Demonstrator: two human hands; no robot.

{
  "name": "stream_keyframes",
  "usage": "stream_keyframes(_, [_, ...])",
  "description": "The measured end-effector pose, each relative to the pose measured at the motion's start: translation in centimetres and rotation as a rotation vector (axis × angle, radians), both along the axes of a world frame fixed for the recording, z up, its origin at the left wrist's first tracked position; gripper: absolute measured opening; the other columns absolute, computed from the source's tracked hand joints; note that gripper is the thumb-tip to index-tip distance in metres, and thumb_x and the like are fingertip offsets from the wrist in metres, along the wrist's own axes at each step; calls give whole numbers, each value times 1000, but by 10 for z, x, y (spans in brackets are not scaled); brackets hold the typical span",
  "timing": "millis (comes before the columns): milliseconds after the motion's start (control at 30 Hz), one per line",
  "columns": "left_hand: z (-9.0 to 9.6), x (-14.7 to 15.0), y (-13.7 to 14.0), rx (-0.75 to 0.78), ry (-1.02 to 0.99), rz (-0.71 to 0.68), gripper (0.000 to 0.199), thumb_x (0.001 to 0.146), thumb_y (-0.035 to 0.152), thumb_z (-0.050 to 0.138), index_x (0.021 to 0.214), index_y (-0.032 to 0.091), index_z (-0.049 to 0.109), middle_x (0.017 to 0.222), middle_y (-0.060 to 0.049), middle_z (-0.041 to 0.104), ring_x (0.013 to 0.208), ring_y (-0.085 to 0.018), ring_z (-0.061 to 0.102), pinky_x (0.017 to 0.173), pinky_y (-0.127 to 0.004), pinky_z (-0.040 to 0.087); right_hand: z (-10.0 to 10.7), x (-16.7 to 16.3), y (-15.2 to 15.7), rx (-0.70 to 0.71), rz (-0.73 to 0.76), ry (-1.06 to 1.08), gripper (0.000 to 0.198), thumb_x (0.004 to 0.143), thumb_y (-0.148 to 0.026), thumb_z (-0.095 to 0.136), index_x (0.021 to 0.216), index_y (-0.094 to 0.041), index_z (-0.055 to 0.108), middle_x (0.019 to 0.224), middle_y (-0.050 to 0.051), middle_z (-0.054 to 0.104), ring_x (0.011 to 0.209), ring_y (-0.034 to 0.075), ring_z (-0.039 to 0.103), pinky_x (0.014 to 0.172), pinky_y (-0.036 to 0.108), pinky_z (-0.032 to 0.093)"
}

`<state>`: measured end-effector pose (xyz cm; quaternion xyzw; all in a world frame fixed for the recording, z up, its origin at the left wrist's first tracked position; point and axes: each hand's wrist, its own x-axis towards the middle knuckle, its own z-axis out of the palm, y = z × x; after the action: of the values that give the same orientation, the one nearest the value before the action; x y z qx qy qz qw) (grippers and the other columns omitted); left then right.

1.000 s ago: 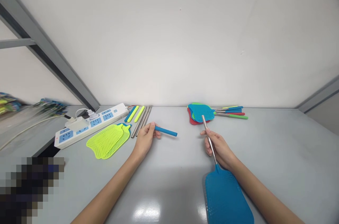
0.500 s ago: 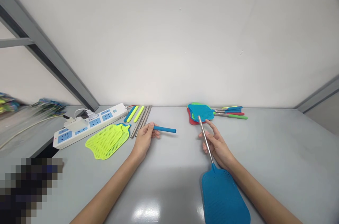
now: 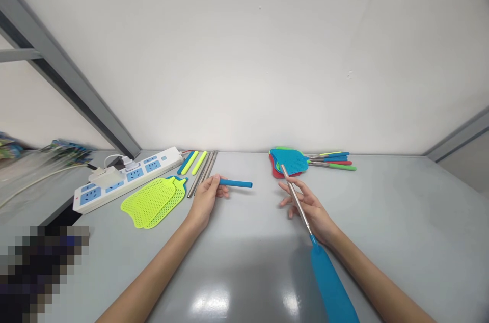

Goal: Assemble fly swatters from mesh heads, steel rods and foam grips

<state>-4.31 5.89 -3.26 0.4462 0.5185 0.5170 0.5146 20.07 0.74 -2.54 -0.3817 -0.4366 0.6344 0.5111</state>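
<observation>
Two hands loaded: our left hand [image 3: 206, 198], centre frame, pinches a blue cylindrical tube [image 3: 236, 184]; our right hand [image 3: 314, 211], right of centre, loosely holds a blue paddle-shaped swatter [image 3: 331, 282] by its silver metal rod [image 3: 292, 188]. Tube and rod apart. We have smooth grey tabletop [image 3: 401, 211] between and rightward, back edge at the white wall [image 3: 267, 58]. Clear plastic packaging [image 3: 28, 167] far left, contents blurred.

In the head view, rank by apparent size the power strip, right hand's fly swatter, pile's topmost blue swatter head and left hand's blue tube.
Largest: white power strip and blue fly swatter, too close to rank: the swatter looks nearer and is cut off below.
Next: topmost blue swatter head.
Smallest: blue tube.
</observation>
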Motion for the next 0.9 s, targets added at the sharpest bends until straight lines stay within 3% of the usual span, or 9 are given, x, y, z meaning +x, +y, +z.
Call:
stream_keyframes(233, [-1, 0, 1, -12, -17, 1, 33, 69, 46, 51, 76, 13, 56, 55, 1, 56, 49, -12, 53, 56, -25, 41, -5, 0, 3, 11, -47, -48, 49, 67, -29, 61, 112, -30, 43, 111, 8, 55, 78, 18, 56, 51, 24, 39])
stream_keyframes(400, [-2, -1, 2, 7, -20, -9, 33, 70, 45, 51, 76, 14, 56, 54, 1, 56, 48, -11, 53, 55, -24, 41, -7, -1, 5, -7, -142, -56, 40, 69, -36, 57, 106, -24, 50, 111, 10, 54, 72, 17, 57, 50, 25, 39])
stream_keyframes(567, [-1, -1, 1, -7, -59, -8, 30, 71, 42, 51, 77, 13, 56, 56, 1, 55, 49, -11, 52, 55, -24, 42, -7, -1, 3, -42, -177, -30, 31, 74, -39, 50, 93, -16, 59, 87, 11, 63, 66, 17, 55, 50, 25, 38])
stream_keyframes(733, [2, 2, -2, -8, -186, -74, 26, 73, 37, 51, 81, 13, 56, 65, -3, 57, 56, -12, 53, 58, -25, 43, -8, -1, 3, -26, -182, -50, 27, 73, -38, 52, 86, -16, 62, 71, 7, 60, 61, 15, 51, 49, 25, 37])
stream_keyframes(900, [2, 8, -5, -29, -119, -180, 28, 74, 36, 49, 84, 13, 59, 69, -5, 60, 59, -13, 54, 63, -27, 42, -8, -3, 0, -18, -160, -49, 27, 71, -35, 56, 92, -19, 60, 71, 4, 59, 62, 15, 51, 49, 25, 37])
